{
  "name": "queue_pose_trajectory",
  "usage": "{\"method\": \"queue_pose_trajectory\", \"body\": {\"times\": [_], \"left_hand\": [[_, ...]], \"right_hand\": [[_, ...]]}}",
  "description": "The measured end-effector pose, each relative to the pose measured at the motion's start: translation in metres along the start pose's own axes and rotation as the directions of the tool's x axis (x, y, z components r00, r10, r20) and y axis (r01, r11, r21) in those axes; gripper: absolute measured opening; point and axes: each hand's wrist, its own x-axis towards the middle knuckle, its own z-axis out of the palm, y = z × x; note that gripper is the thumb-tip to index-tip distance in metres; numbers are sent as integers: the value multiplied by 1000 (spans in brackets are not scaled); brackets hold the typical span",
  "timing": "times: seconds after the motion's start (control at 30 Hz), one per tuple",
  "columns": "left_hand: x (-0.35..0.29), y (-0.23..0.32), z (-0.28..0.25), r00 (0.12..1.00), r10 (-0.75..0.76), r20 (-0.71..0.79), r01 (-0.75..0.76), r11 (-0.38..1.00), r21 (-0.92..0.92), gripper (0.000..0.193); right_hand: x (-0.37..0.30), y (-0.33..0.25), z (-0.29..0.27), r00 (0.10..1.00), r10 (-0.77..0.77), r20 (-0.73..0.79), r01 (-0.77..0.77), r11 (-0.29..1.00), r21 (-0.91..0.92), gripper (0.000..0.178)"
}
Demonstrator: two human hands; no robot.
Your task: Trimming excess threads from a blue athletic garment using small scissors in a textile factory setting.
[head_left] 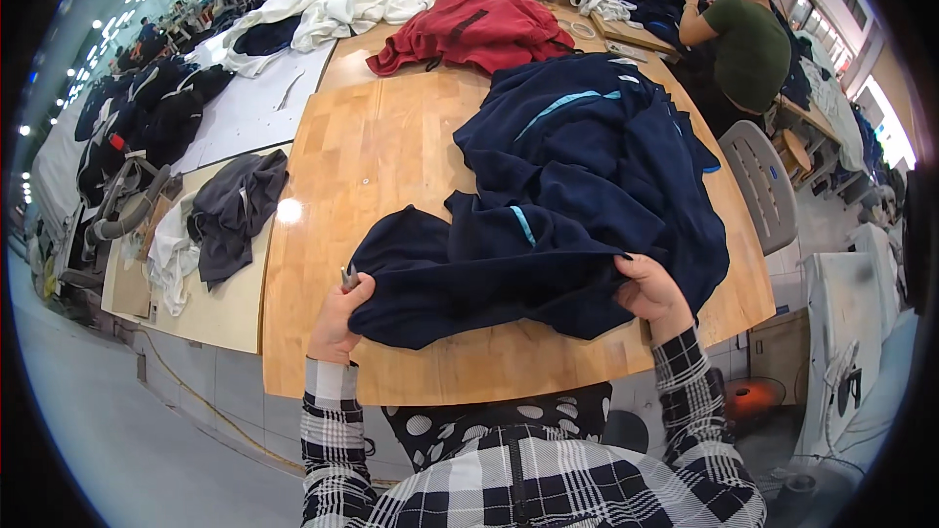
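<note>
A navy blue garment (587,186) with light blue trim lies heaped over the right half of the wooden table, one part stretched sideways near the front edge. My left hand (339,318) is closed on the left end of that stretched part. From the same hand pokes the tip of a small metal tool (348,279); the rest is hidden, so its kind is unclear. My right hand (650,295) pinches the upper edge of the cloth farther right, thumb on top. Between both hands the fabric hangs in a slack band, touching the tabletop.
Beyond the navy heap lies a red garment (469,29) on the wooden table (362,156). White cloth (362,0) is piled at the back left. A dark grey garment (235,215) rests on a lower left table. At right stand a grey chair (758,186) and a seated person (748,49).
</note>
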Motion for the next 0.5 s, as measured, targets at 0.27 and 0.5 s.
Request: {"method": "queue_pose_trajectory", "body": {"times": [0.27, 0.5], "left_hand": [[-3, -21, -14, 992, -101, -76, 92, 989, -114, 23], [34, -82, 9, 999, -53, 3, 47, 902, 430, 23]], "right_hand": [[0, 28, -20, 991, -20, 136, -73, 758, 648, 41], [29, 35, -33, 868, -193, -458, 88, 967, -240, 27]]}}
